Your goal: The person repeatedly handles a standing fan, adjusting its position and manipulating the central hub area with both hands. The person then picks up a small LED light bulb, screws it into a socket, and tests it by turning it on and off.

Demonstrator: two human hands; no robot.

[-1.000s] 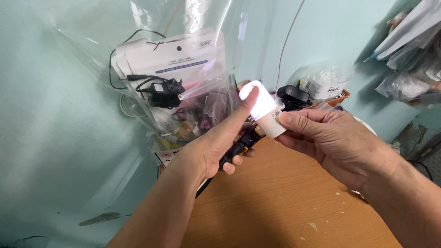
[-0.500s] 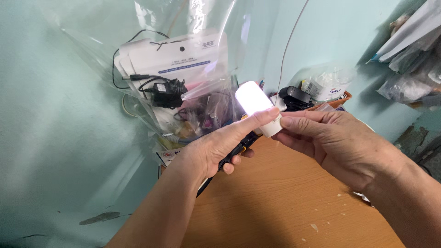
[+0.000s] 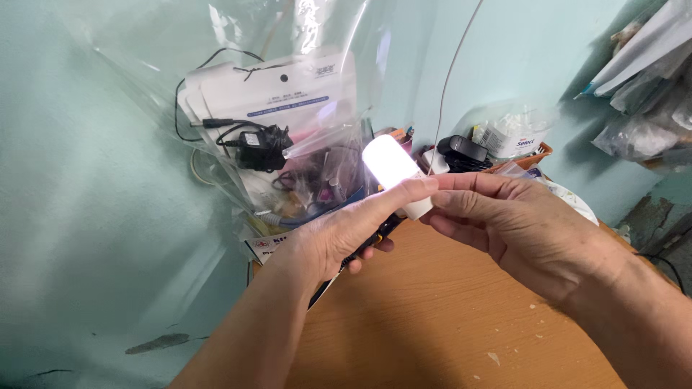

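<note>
A small white lamp stick (image 3: 390, 168) glows brightly above the wooden table (image 3: 447, 317). My right hand (image 3: 519, 227) pinches its lower white end between thumb and fingers. My left hand (image 3: 346, 230) reaches across from the left, its index fingertip pressed on the lamp's base; its other fingers curl around a dark slim object (image 3: 375, 234) that is mostly hidden.
A clear plastic bag (image 3: 288, 137) with a black power adapter (image 3: 259, 148), cables and white packaging hangs on the pale green wall. Behind the lamp sit another black adapter (image 3: 461, 150) and a bag of small parts (image 3: 515, 133). More bags hang at top right.
My left index finger has slid down from the lit part of the lamp to its base, uncovering the glowing face. Both hands stay in about the same place.
</note>
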